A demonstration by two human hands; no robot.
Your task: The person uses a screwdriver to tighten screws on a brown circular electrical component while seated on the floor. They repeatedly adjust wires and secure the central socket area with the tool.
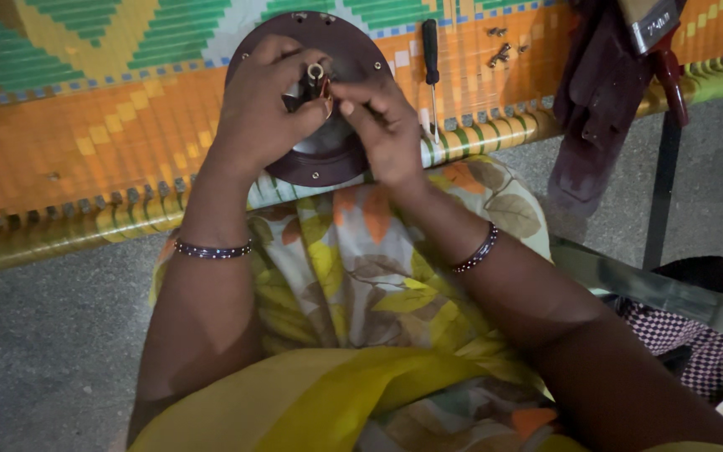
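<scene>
Gripping one brown round motor cover, two hands: left hand, right hand.

Home workshop; woven cot, screwdriver

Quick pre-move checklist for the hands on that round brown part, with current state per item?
1. Left hand steadies the round brown part: ok, the fingers wrap over its middle.
2. Right hand on the small piece at the centre: ok, the fingertips pinch beside it.
3. Brown part supported: ok, it rests on the woven cot at the edge.
4. Screwdriver within reach: ok, it lies on the cot just right of the part.
5. Loose screws together: ok, a small cluster lies past the screwdriver.
6. Centre piece seated: cannot tell, the fingers hide it.
</scene>
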